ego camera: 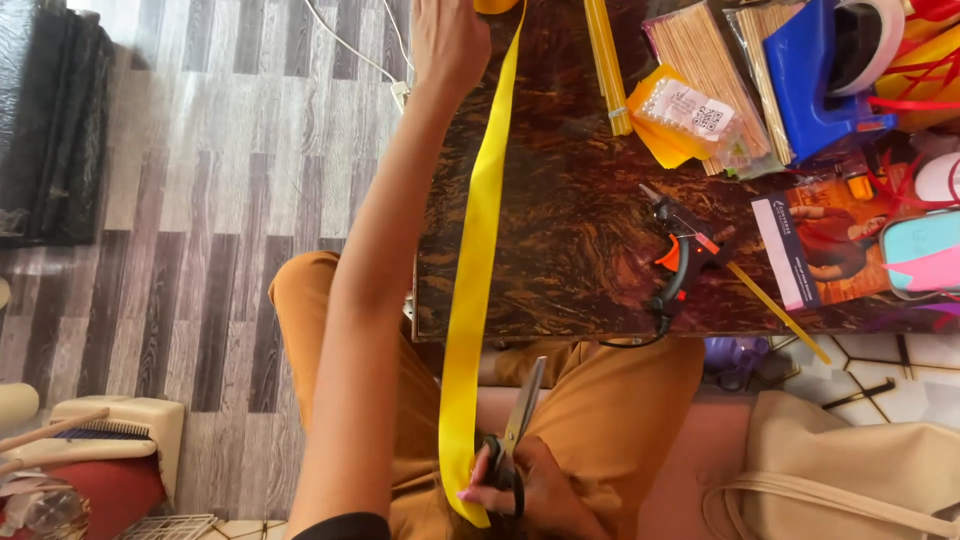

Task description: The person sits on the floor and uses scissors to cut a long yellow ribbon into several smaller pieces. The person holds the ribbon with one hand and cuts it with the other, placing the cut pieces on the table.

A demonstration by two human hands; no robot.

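Scissors [516,428] in the right hand [530,490], blades parted and pointing up, sit nearest the lens at lower centre, over a lap in mustard trousers [610,420]. The fingers are curled through the black handles and, w/ the thumb, also pinch the lower end of a long yellow ribbon [478,260] just beside the blades. The ribbon runs taut from there up across the front-left edge of the dark marbled counter [570,230] to the left hand [448,40] at the top of frame, arm fully stretched; that hand's fingers are closed on the ribbon's upper end, tho the grip itself is partly cut off by the frame edge.

On the counter to the right: a black-and-orange glue gun [680,262], yellow sticks [606,60], packs of wooden skewers [705,60], a blue tape dispenser [810,80]. A cream bag [850,470] lies at lower right.

Step in hand, by the look of it: a length is measured off & held tight, cut not yet made. The cut would call for keeping tension, bringing the open blades square across the ribbon at the chosen mark.
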